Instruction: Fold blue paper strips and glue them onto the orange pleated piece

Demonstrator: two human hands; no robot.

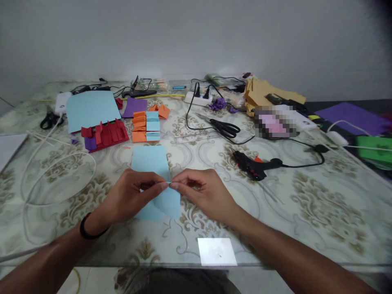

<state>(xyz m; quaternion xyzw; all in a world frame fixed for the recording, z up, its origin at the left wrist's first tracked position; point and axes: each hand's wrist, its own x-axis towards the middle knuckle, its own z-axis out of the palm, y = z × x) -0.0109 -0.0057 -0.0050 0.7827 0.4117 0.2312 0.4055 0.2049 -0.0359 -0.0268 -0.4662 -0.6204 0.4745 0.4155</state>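
My left hand (133, 192) and my right hand (203, 190) meet at the middle, thumbs and fingertips pinched around a small light blue piece (168, 183) that is mostly hidden between them. Beneath the hands, a light blue paper sheet (150, 159) lies on the patterned tablecloth. Just beyond it sits a folded orange and blue paper piece (146, 126). To its left is a folded red paper piece (110, 134), with a larger light blue sheet (93, 108) behind.
A glue gun (255, 164) with a cord lies at the right, black-handled scissors (222, 126) behind it. Farther back are a white power strip (198, 99) and brown paper (269, 94). A white cable (61, 203) loops at the left. A white card (217, 251) lies by the front edge.
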